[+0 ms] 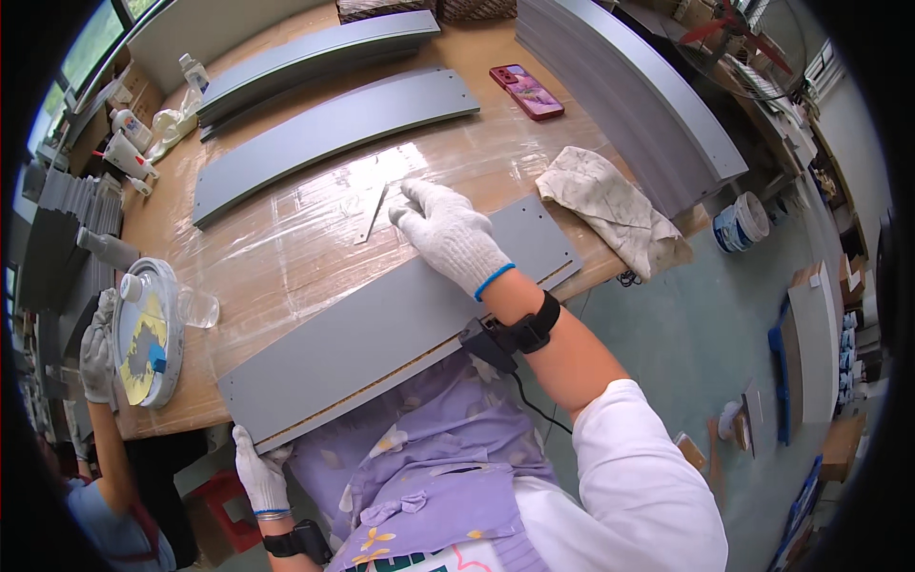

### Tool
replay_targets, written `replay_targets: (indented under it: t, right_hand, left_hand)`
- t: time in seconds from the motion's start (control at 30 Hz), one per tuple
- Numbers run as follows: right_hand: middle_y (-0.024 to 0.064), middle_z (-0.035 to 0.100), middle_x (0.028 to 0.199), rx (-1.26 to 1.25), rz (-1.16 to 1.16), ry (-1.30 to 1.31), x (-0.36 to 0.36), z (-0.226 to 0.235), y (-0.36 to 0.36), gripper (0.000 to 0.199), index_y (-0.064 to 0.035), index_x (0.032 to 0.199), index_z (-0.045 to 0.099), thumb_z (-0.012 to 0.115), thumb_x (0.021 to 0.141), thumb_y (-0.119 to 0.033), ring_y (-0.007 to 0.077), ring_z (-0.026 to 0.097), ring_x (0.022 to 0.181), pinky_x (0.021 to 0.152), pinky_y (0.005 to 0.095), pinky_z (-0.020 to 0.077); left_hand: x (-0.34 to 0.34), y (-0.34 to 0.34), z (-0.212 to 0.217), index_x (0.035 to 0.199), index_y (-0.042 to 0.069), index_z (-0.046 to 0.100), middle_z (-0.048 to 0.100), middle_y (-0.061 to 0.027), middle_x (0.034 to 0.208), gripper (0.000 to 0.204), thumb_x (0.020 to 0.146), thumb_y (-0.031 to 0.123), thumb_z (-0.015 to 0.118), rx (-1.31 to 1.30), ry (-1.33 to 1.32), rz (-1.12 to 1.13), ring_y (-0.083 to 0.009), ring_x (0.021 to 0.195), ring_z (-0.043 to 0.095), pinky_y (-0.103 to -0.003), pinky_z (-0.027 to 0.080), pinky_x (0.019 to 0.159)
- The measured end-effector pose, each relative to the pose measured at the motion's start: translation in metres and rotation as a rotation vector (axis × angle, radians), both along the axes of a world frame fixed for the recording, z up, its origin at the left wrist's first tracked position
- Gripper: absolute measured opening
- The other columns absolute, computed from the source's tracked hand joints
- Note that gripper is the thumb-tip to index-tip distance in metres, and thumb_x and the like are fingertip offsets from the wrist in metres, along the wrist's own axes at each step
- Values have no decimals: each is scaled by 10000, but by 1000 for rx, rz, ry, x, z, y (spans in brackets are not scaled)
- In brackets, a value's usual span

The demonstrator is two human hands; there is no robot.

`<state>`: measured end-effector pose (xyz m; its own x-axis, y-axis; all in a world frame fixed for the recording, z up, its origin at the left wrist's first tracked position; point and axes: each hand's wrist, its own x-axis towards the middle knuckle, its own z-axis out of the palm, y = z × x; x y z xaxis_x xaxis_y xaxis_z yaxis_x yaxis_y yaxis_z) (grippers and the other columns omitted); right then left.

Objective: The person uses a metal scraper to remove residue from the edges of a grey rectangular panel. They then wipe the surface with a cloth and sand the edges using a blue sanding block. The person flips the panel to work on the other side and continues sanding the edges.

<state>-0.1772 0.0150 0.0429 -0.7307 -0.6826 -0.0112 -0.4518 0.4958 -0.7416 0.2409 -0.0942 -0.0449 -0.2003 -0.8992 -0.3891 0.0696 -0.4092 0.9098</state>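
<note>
A long grey panel (353,334) with a brown groove along its near side lies across the table's front edge. My left hand (259,474), in a white knitted glove, grips the panel's near left corner. Over the panel's right part reaches my right hand (443,229), gloved the same way, its fingers apart and holding nothing. Just left of those fingertips a thin, pointed metal strip (373,212) rests on the plastic-covered table (276,257). Small holes mark the panel's right end.
Further grey panels (334,138) lie behind, and a tall panel stack (639,105) stands right. Nearby are a phone (527,92), a crumpled rag (610,205) and a round lid with yellow paste (141,381). A co-worker's gloved hand (97,357) is at left.
</note>
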Motion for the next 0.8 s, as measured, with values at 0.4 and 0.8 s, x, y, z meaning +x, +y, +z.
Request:
replay_targets:
  t: [0.4, 0.8]
  right_hand:
    - [197, 337, 1543, 628, -220, 509, -148, -36, 171, 745, -190, 1505, 393, 693, 860, -413, 421, 352, 1397, 1153, 476, 329]
    - [117, 601, 1297, -1038, -366, -34, -141, 86, 254, 384, -38, 1331, 558, 589, 1002, -232, 248, 605, 1163, 994, 385, 512]
  left_hand:
    - [5, -12, -1, 1235, 15, 537, 633, -121, 1065, 593, 977, 549, 539, 13, -21, -106, -241, 839, 672, -345, 573, 616]
    - [5, -10, -2, 1226, 13, 535, 636, -116, 1048, 575, 985, 535, 533, 3, -23, -66, -253, 821, 677, -366, 582, 625]
